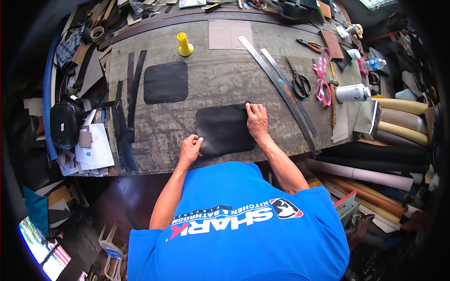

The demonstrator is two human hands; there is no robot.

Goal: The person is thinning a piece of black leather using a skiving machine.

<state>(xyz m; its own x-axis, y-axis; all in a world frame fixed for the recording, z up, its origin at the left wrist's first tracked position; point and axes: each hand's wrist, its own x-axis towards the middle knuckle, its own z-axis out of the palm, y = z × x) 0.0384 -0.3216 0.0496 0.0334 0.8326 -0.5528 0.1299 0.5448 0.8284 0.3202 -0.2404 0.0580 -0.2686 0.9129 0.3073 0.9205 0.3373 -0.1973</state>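
Note:
A black rounded-corner square of leather-like material (222, 133) lies near the front edge of the scuffed worktable (211, 79). My left hand (190, 149) is closed on its lower left edge, thumb on top. My right hand (256, 121) grips its upper right corner, where the material is slightly lifted. A similar black square (166, 82) lies farther back to the left, below a yellow funnel-shaped object (184, 47). To the right of my right hand are two metal rulers (274, 89) and black-handled scissors (301, 83).
Black strips (135, 98), papers (93, 152) and a black pouch (65, 124) are on the left. Pliers (309, 44), pink items (322, 89), a hammer (333, 107) and a white canister (352, 93) sit at the right, beside rolls of material (401, 122). A pale sheet (229, 33) lies at the back.

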